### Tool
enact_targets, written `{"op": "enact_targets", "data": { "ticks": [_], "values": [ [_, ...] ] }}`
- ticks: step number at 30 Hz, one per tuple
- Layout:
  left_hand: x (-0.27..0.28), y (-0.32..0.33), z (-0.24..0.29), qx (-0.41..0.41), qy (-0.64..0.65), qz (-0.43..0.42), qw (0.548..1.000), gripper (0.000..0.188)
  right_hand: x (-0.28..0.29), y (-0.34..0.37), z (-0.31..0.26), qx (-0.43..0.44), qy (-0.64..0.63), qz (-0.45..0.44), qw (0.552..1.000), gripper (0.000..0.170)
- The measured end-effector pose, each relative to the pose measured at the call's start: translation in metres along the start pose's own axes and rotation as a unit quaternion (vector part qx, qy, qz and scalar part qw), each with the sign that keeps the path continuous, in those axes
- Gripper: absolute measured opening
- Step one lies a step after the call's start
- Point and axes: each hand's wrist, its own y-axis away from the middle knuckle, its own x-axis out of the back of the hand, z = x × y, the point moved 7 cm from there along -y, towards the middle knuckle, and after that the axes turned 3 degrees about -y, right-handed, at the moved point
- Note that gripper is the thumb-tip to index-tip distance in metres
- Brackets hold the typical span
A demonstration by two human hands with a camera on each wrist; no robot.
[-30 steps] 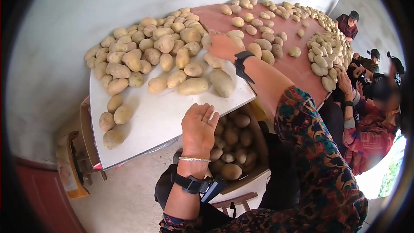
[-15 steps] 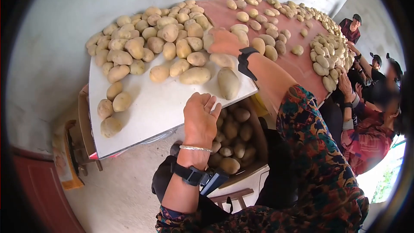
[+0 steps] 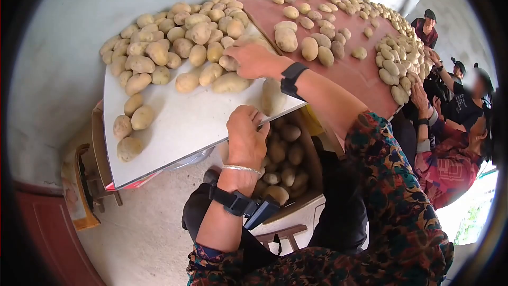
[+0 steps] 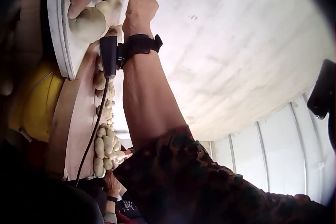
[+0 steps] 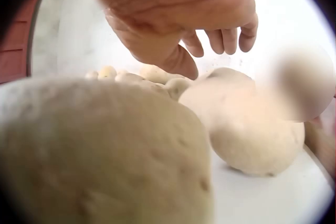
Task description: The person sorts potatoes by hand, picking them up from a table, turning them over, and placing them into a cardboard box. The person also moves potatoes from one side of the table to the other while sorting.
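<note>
My right hand (image 3: 254,59) reaches over the white tabletop (image 3: 164,122), its fingertips right at a small potato (image 3: 227,63) beside the heap of potatoes (image 3: 159,42). In the right wrist view its fingers (image 5: 229,41) hang loosely bent above several potatoes, with nothing between them and the thumb. A long potato (image 3: 230,82) lies just below that hand. My left hand (image 3: 246,130) is at the front edge of the tabletop, fingers loosely curved and holding nothing. Beside it sits a large potato (image 3: 272,98), partly behind my right wrist; the left wrist view shows this potato (image 4: 88,26) close to the fingers.
A reddish board (image 3: 365,77) adjoins the white top, carrying scattered potatoes and a large pile (image 3: 394,61). Below the front edge stands a box (image 3: 312,172) of potatoes. Other people (image 3: 450,164) sit along the right side. A wall runs behind the table.
My right hand has moved left from the heap's right side to the small potato. The left hand has come closer to the tabletop edge, its fingers more bent. The head view has shifted slightly.
</note>
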Motion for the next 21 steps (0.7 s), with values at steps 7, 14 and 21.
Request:
{"op": "enact_targets", "data": {
  "ticks": [7,14,21],
  "values": [
    [0.005,-0.002,0.005,-0.009,0.012,0.002,1.0,0.037,-0.005,-0.012,0.001,-0.013,-0.037,-0.014,0.999,0.034],
    [0.01,-0.006,0.011,-0.045,0.005,0.004,0.999,0.045,0.078,0.022,0.026,-0.052,-0.199,0.169,0.964,0.036],
    [-0.003,-0.003,0.026,-0.128,-0.112,-0.052,0.984,0.05,0.149,0.14,0.039,-0.117,-0.64,0.199,0.733,0.03]
  ]
}}
